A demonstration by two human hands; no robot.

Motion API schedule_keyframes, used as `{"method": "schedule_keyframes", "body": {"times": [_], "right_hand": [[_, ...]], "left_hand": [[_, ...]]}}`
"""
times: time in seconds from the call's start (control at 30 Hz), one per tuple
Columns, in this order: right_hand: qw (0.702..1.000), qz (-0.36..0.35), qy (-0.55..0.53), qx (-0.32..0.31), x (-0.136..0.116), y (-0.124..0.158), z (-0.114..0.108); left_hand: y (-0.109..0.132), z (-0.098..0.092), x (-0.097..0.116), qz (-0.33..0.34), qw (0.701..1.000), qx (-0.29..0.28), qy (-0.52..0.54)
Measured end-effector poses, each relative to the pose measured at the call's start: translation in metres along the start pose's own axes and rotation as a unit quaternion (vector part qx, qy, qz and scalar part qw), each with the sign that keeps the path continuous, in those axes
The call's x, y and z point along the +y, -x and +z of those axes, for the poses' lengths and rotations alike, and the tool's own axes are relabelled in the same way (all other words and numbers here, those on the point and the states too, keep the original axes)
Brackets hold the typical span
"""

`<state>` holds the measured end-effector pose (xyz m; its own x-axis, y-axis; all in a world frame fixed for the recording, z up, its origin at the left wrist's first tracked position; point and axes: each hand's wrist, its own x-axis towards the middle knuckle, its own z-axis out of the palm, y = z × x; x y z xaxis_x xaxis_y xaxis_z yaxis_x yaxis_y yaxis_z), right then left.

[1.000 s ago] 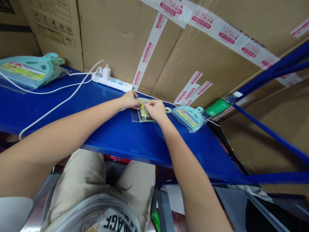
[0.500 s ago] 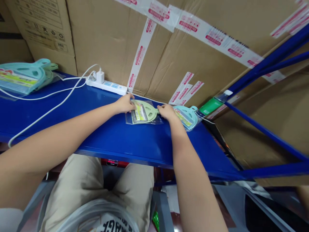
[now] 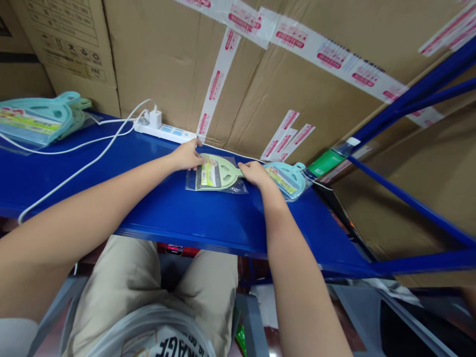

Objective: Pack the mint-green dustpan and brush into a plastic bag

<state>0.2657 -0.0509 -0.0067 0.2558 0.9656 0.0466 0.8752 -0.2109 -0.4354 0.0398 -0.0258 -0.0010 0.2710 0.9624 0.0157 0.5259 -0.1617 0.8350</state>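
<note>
A small pale green dustpan-and-brush set (image 3: 219, 174) lies in a clear plastic bag (image 3: 193, 183) on the blue shelf board (image 3: 156, 208). My left hand (image 3: 186, 156) pinches the bag's left end. My right hand (image 3: 253, 173) grips the right end, at the set's handle. A light blue set of the same kind (image 3: 286, 178) lies just right of my right hand.
A white power strip (image 3: 163, 131) with a charger and white cables (image 3: 74, 166) runs along the back left. A stack of bagged blue and green sets (image 3: 37, 116) sits at the far left. Taped cardboard boxes (image 3: 241, 64) wall the back. Blue rack bars (image 3: 409, 203) slope on the right.
My right hand slid from the middle of the bag to its right end, uncovering the green set. The bagged set shifted slightly left. The camera view tilted a little.
</note>
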Motion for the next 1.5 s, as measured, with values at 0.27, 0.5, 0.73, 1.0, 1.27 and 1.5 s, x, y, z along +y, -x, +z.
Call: {"method": "schedule_keyframes", "body": {"times": [0.27,0.5,0.73,1.0,1.27,1.5], "right_hand": [[1.0,-0.015,0.004,0.004,0.003,-0.003,0.004],[1.0,-0.025,0.002,-0.007,0.003,-0.002,0.003],[1.0,-0.007,-0.001,-0.023,-0.005,0.006,-0.001],[1.0,0.008,0.006,-0.027,-0.009,0.009,-0.001],[0.997,0.025,0.042,-0.057,-0.012,0.012,-0.004],[0.997,0.031,0.037,-0.063,-0.011,0.012,-0.004]], "left_hand": [[-0.003,0.002,-0.007,0.005,0.996,-0.031,0.081],[-0.004,-0.002,-0.009,-0.022,0.999,-0.021,0.038],[-0.001,0.002,-0.005,-0.034,0.994,-0.03,0.1],[-0.004,0.001,-0.01,-0.018,0.992,-0.045,0.117],[-0.004,0.009,-0.008,0.066,0.995,-0.004,-0.072],[-0.007,0.005,-0.017,0.14,0.977,-0.001,-0.16]]}}
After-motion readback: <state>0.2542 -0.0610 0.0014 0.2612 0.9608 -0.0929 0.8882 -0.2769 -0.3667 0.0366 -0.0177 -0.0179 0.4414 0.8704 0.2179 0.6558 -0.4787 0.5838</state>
